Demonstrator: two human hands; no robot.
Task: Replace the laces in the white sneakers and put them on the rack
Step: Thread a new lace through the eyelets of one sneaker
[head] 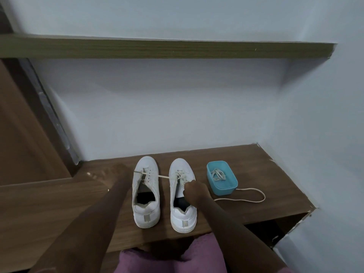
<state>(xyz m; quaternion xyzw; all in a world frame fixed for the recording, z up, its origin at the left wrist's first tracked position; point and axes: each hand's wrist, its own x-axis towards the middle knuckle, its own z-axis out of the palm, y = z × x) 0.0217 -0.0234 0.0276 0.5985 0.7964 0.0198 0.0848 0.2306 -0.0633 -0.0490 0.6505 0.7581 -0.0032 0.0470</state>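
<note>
Purple fabric (199, 255) covers the person's lap at the near edge, and both bare forearms reach out over it. Just beyond, a wooden bench top (275, 174) carries the pair of white sneakers side by side with their heels toward the camera and toes toward the wall.

On the right sneaker (183, 215), the right hand (194, 191) rests over the tongue. Its fingers are curled down and seem to pinch the right sneaker's laces (180, 175) at their near end. The left sneaker (146, 209) stands just to its left. Only a single lace (162, 175) crosses its far eyelets, and one end trails right toward the other shoe.

Further out, the left hand (120, 174) lies beside that shoe's toe, close to the lace's left end. It is blurred, so how its fingers lie cannot be told.

Right of the shoes sits a blue box (226, 189) holding coiled laces (217, 174), and a loose lace (256, 194) loops on the bench beside it. Beyond is a pale wall (167, 115) and, higher up, a wooden shelf (157, 49).
</note>
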